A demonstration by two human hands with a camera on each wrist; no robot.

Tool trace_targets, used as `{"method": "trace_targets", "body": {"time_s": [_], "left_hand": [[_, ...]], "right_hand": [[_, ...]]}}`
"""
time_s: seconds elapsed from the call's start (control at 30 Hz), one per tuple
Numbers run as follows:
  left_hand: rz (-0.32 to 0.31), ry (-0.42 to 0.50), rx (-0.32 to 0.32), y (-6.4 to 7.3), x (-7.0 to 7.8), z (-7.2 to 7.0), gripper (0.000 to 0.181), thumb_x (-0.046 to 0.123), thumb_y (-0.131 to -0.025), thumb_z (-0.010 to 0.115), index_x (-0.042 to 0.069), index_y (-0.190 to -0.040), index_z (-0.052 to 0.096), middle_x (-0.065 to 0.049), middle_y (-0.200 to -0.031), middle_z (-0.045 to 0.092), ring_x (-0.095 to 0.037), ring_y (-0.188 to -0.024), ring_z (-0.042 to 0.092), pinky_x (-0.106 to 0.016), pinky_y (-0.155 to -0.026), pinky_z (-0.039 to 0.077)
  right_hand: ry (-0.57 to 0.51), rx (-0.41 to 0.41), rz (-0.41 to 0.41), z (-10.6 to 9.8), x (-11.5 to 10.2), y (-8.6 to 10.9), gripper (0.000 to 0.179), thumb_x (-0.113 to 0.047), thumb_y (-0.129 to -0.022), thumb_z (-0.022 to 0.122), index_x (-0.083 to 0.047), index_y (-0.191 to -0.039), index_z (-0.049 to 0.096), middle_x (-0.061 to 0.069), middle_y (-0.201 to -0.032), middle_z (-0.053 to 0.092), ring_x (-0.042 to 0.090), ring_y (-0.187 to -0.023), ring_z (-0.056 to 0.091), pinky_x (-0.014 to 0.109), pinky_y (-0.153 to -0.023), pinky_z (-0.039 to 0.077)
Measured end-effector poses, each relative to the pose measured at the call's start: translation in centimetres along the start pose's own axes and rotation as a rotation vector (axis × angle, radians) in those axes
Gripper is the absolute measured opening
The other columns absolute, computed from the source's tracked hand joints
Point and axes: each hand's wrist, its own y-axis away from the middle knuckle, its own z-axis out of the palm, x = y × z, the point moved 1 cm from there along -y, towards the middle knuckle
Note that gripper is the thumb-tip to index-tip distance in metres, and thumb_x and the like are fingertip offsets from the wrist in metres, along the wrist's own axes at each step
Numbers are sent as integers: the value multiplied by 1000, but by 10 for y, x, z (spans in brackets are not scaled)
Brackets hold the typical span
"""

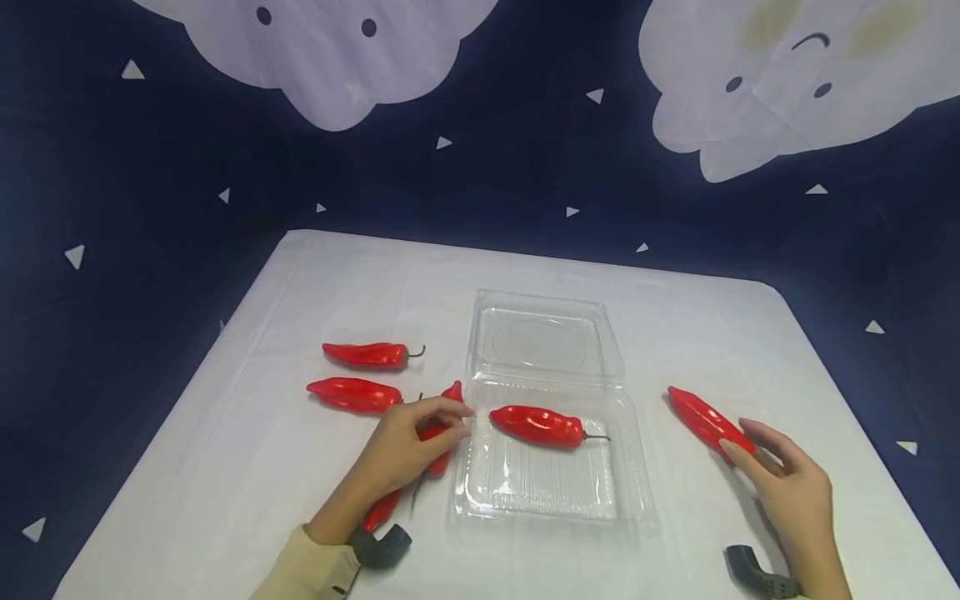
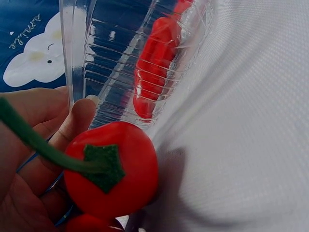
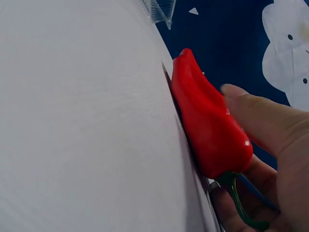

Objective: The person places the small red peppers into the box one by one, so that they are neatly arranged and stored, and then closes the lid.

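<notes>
One white-covered worktop (image 1: 330, 283) lies beneath the fingers of both hands, and the clear container (image 1: 536, 492) sits on it between them, its lid (image 1: 536, 343) laid open on the side farther from the fingers. The right hand (image 1: 795, 483) has thumb and fingers drawn narrow around the stem end of the outer pepper (image 1: 701, 417), whose tip points away ahead of them; the step in hand looks like taking this one up. The left hand (image 1: 401, 446) reaches across the near pepper (image 2: 111, 169), thumb and forefinger slightly parted beside the container's edge; whether they grip anything I cannot tell. Just inward of those left fingertips, the inner pepper (image 1: 538, 426) rests in the container. Outward of the same fingers lie the far pepper (image 1: 367, 356) and the middle pepper (image 1: 354, 395), and the wrist partly hides the hidden pepper (image 1: 381, 510). Next, the work probably calls for a firm right pinch, a lift and a carry inward, laying it beside the inner pepper
</notes>
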Motion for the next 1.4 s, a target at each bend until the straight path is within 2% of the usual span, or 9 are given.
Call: {"method": "trace_targets", "body": {"time_s": [0.2,0.27,0.53,0.73,0.9,1.13,1.2,1.3,1.4], "left_hand": [[-18,-7,3,2,0,0,27,29,-87,83,38,-111,75,18,-107,72,-11,-104,64,-38,-94,56],[-19,-8,3,2,1,0,27,29,-87,83,38,-111,75,19,-107,72,-11,-104,64,-38,-95,56],[-17,-12,5,3,1,-1,27,30,-87,83,39,-112,75,19,-106,71,-10,-104,64,-38,-95,56],[-14,-9,-2,4,1,-1,27,29,-88,82,38,-112,75,18,-104,73,-9,-103,64,-37,-95,56],[-10,-18,4,3,3,-2,29,29,-87,83,38,-113,74,19,-108,71,-10,-105,64,-37,-94,56],[-3,-14,2,1,1,-1,28,27,-87,83,38,-112,75,16,-109,72,-11,-105,64,-38,-96,55],[3,-8,1,0,0,0,27,26,-88,82,38,-112,75,16,-107,73,-10,-104,64,-39,-97,55],[6,-8,5,1,-1,1,27,27,-88,82,38,-112,75,15,-107,73,-10,-104,64,-39,-97,55],[6,-8,5,1,-1,1,28,28,-88,82,37,-113,75,15,-108,73,-10,-104,64,-38,-96,55]], "right_hand": [[31,-36,0,4,6,0,74,-39,-84,86,-15,-148,56,7,-154,49,32,-146,40,51,-113,37],[30,-35,4,5,7,0,74,-37,-84,86,-16,-148,55,7,-154,49,30,-147,38,55,-113,36],[36,18,22,3,9,-1,66,-37,-85,85,-21,-145,60,1,-151,53,28,-141,48,32,-111,40],[9,34,64,1,8,-2,66,-40,-86,83,-23,-145,60,1,-152,52,23,-141,47,32,-112,39],[-22,23,78,2,7,-2,67,-41,-85,84,-25,-145,60,0,-153,51,20,-143,45,22,-108,39],[-59,14,82,4,-1,2,68,-39,-84,86,-23,-144,61,2,-152,51,19,-145,42,36,-115,37],[-66,5,88,5,-6,5,68,-40,-83,86,-22,-144,61,2,-152,52,19,-145,43,35,-115,37],[-84,-10,84,6,-16,12,69,-41,-82,86,-22,-144,61,2,-151,53,18,-143,45,20,-109,39],[-132,-21,45,6,-24,19,66,-38,-81,88,-21,-140,64,0,-143,61,6,-131,55,8,-94,45]]}}
